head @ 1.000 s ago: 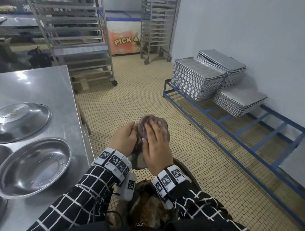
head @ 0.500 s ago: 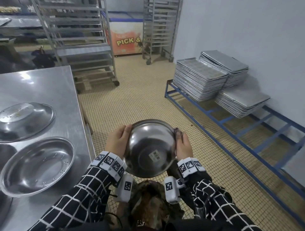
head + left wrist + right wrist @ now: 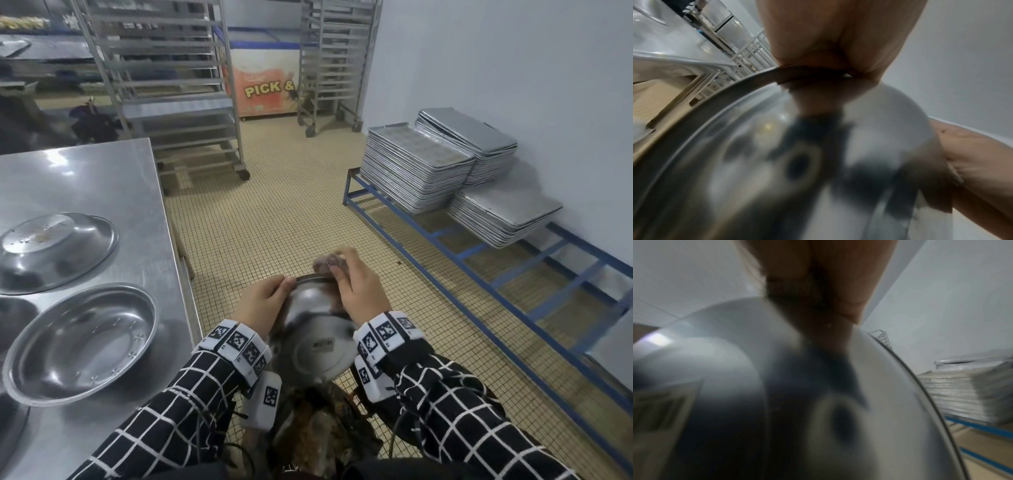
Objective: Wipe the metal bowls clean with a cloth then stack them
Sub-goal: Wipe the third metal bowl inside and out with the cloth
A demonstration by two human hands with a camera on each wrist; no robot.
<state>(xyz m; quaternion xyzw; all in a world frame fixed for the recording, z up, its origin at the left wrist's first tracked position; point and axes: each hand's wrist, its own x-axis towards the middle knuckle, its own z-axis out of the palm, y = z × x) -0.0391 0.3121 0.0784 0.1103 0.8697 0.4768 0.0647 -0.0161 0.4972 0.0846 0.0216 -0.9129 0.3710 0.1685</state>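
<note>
Head view: the left hand (image 3: 262, 301) is gripping the metal bowl's (image 3: 317, 346) rim; the right hand (image 3: 359, 291) is clutching the cloth (image 3: 327, 263) over the far rim, bowl between both hands.

Left wrist view: fingers (image 3: 818, 40) are curling over the rim.

Right wrist view: blurred. Judgement: a slick rim could be slipping floorward.

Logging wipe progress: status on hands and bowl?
Left hand grips bowl rim, underside toward camera. Right hand holds cloth at far rim. Two bowls wait on table. Nothing in the way.
</note>
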